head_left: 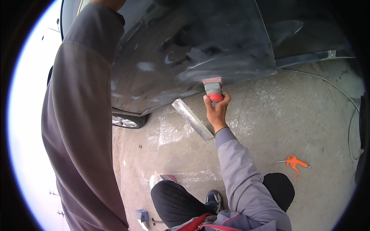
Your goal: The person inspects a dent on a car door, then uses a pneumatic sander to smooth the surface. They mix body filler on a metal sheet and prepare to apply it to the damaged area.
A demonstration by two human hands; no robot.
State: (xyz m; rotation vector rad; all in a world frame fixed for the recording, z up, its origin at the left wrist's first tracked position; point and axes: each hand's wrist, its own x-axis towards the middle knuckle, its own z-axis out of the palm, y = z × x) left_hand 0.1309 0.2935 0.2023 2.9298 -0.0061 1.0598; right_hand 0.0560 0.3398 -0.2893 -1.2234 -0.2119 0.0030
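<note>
My right hand [218, 113] is closed around a red and grey power sander [213, 89]. The sander's flat pad rests against the lower part of a dark car door [235, 50], whose surface shows dull, whitish scuffed patches. My left arm reaches up along the left side of the view. Only the base of my left hand [111, 4] shows at the top edge, by the car; its fingers are out of sight. Below the door, a long pale flat bar [192, 119] lies on the concrete, close to my right wrist.
An orange air blow gun [295, 163] lies on the concrete floor [266, 142] to the right. A grey hose [334, 85] curves along the far right. The car's wheel [130, 121] stands at the left. A small blue and white box [141, 215] sits near my knee.
</note>
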